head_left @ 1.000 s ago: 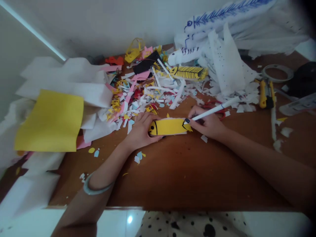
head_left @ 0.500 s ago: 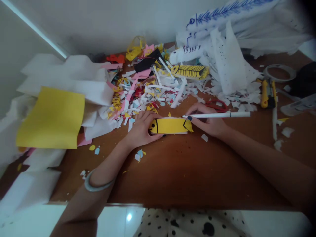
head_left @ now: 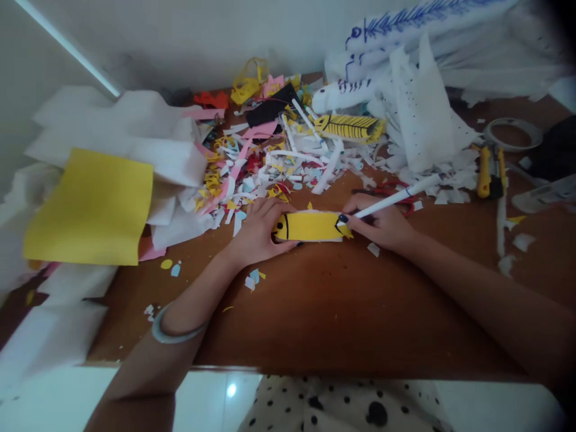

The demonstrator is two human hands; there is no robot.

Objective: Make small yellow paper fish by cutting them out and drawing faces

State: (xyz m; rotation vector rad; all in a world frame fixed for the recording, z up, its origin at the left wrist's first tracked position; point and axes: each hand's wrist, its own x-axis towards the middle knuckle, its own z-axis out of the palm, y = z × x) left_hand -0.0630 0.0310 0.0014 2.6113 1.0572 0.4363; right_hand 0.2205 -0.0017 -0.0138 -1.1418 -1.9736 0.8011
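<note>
Yellow paper roll (head_left: pixel 310 226) lying flat on brown table (head_left: pixel 324 306), btwn both hands. Short tube shape, black line markings at each end: curved stroke + dot at left end, angled strokes at right end. White edge showing along its underside.

Left hand (head_left: pixel 257 231) cupped round left end of roll, fingers curled on it, pinning it down. Grey bangle (head_left: pixel 173 331) on that wrist. Right hand (head_left: pixel 382 223) closed on white marker (head_left: pixel 396 197), pen-grip, tip touching right end of roll; marker barrel angled up and away to the right.

No real containers in view. Beyond hands: heap of paper scraps (head_left: pixel 274 162), white, pink, yellow, mixed. Red scissors (head_left: pixel 393 191) just behind right hand, partly under marker. Further right of right hand: yellow utility knife (head_left: pixel 488 171), tape ring (head_left: pixel 513 133). Left of left hand: yellow sheet (head_left: pixel 90 207) on stack of white paper. Far side, past scraps: second yellow striped roll (head_left: pixel 348 127), white paper shapes w/ blue ink lines (head_left: pixel 405 30).
</note>
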